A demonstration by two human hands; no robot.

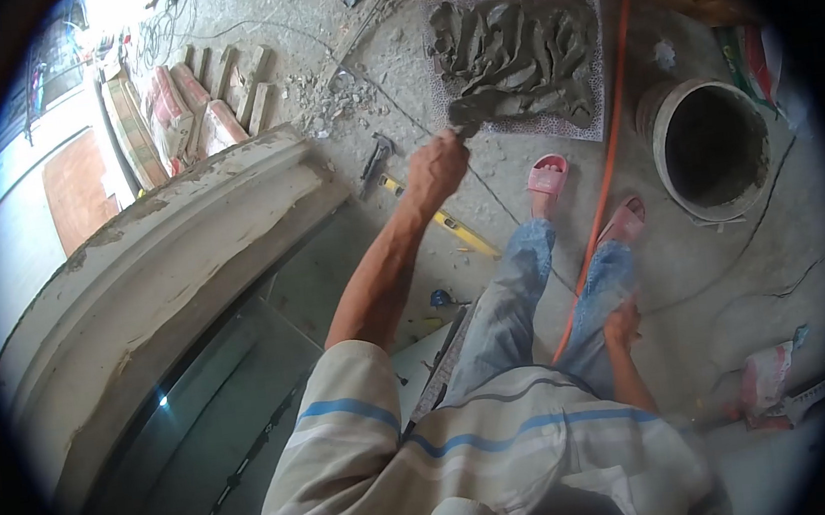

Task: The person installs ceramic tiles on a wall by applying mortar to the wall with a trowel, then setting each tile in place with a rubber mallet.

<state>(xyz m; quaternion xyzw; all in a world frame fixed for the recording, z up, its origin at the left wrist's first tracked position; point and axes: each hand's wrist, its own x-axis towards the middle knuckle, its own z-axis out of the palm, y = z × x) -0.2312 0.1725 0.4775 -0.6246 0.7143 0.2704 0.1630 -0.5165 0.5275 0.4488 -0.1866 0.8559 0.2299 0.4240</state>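
Observation:
My left hand (439,166) is closed around the handle of a trowel (467,129), whose blade is smeared with mortar and hard to pick out. It is at the lower left corner of a speckled tile (596,47) lying on the floor. Thick grey mortar (521,50) covers most of that tile in uneven ridges. My right hand (623,322) rests against my right trouser leg near the knee, holding no tool that I can see.
A bucket (660,146) stands right of the tile. An orange hose (613,151) runs between my feet. A yellow spirit level (465,232) and a hammer (375,161) lie near my left arm. Wood pieces (254,88) and rubble (346,104) are at the upper left.

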